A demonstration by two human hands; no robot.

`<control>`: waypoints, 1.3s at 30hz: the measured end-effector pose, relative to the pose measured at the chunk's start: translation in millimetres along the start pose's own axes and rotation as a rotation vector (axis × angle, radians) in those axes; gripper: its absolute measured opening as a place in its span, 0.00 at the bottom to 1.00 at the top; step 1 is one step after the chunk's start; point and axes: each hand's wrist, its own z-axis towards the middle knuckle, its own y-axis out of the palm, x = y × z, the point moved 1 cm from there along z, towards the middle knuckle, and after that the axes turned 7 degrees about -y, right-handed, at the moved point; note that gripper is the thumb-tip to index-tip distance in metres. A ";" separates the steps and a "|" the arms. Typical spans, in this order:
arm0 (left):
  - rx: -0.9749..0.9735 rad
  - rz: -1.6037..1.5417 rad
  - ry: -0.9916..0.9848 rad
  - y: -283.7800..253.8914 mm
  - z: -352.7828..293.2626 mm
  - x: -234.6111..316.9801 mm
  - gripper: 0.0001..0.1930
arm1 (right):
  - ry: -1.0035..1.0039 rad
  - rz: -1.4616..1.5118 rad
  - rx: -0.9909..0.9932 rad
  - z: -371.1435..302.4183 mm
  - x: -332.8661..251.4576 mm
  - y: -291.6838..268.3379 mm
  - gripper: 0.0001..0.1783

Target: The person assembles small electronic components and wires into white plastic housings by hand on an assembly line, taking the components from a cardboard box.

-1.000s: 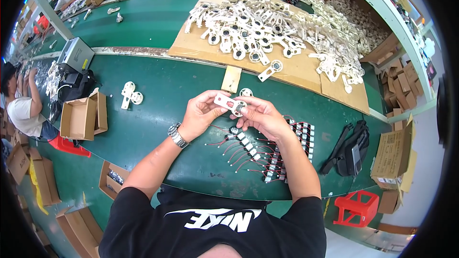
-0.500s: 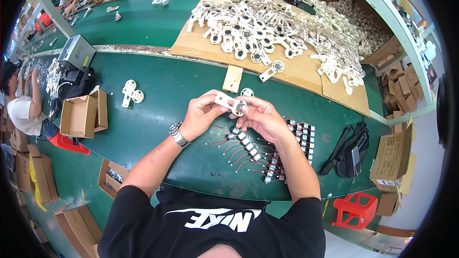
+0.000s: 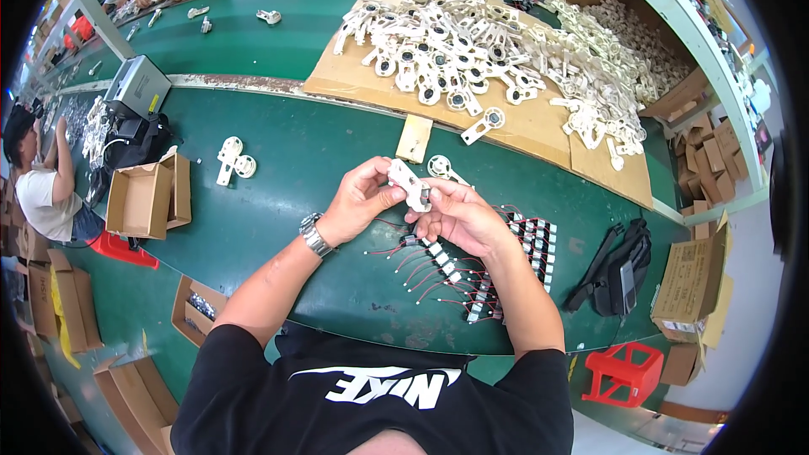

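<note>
Both hands hold one white plastic housing (image 3: 404, 175), with a long slotted arm and a round end, above the green table. My left hand (image 3: 361, 199) pinches its long arm between thumb and fingers. At the round end, my right hand (image 3: 465, 217) grips it; a small dark and silvery part shows there, partly hidden by the fingers. Just beyond my right hand lies another white housing (image 3: 440, 167). Below the hands runs a row of small motors (image 3: 440, 258) with red wires, and more motors (image 3: 537, 244) stand in rows beside my right forearm.
A heap of white housings (image 3: 447, 50) covers a cardboard sheet (image 3: 337, 76) at the far side. A wooden block (image 3: 414, 139) sits before it. White parts (image 3: 234, 162) and an open carton (image 3: 139, 200) are at left, a black bag (image 3: 619, 270) at right. Other people work farther off.
The housing has been tilted, so its round end faces away and its side shows. Both hands keep hold. A part on the far green belt has shifted left.
</note>
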 end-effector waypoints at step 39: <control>0.092 -0.009 0.058 13.0 -1.8 12.4 0.16 | -0.178 -0.455 0.254 2.2 2.6 0.0 0.23</control>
